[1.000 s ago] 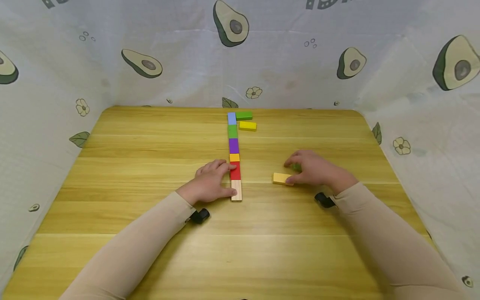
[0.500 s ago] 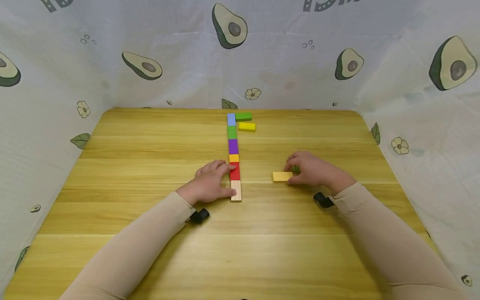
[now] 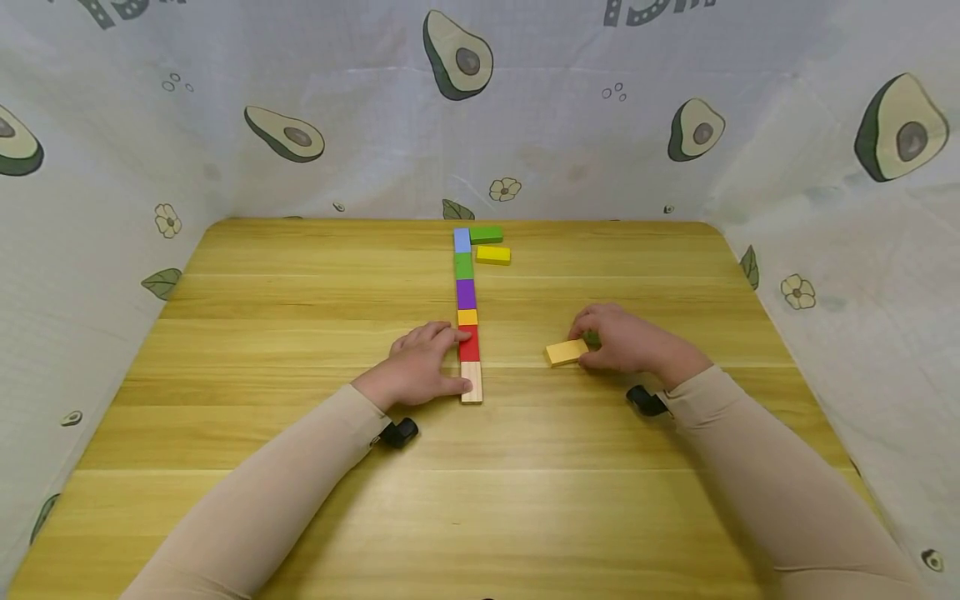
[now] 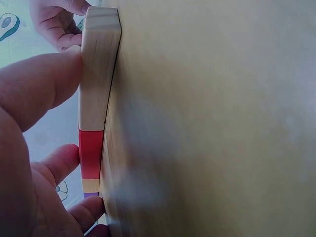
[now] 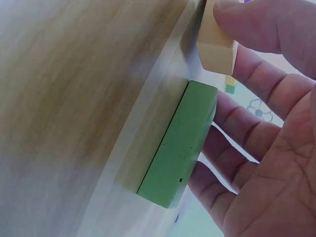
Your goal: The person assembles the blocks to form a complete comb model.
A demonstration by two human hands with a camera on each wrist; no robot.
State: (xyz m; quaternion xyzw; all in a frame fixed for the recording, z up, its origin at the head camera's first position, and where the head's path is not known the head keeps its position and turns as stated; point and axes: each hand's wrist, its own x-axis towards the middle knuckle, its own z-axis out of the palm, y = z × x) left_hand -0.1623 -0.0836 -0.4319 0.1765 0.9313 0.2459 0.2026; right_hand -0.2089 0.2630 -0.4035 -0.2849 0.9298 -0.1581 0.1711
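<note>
My left hand point(image 3: 422, 364) rests on the near end of a straight row of wooden blocks. Its thumb touches the plain wood block point(image 4: 98, 74) and its index finger lies on the red block point(image 3: 468, 343). Beyond these the row runs through an orange block point(image 3: 467, 317), a purple block point(image 3: 466, 294), a green block point(image 3: 463, 266) and a blue block point(image 3: 462, 240). To the right, my right hand point(image 3: 630, 340) pinches a pale orange block point(image 3: 564, 353) between thumb and index finger. Beside its other fingers a second green block point(image 5: 180, 143) lies on the table, mostly hidden in the head view.
At the far end, just right of the row, lie another green block point(image 3: 486, 235) and a yellow block point(image 3: 492, 255). The wooden table point(image 3: 480, 500) is bordered at the back and sides by a white cloth point(image 3: 360, 75) printed with avocados.
The pale orange block has turned in my right hand: its left end now angles slightly toward me. My left hand has stayed on the row.
</note>
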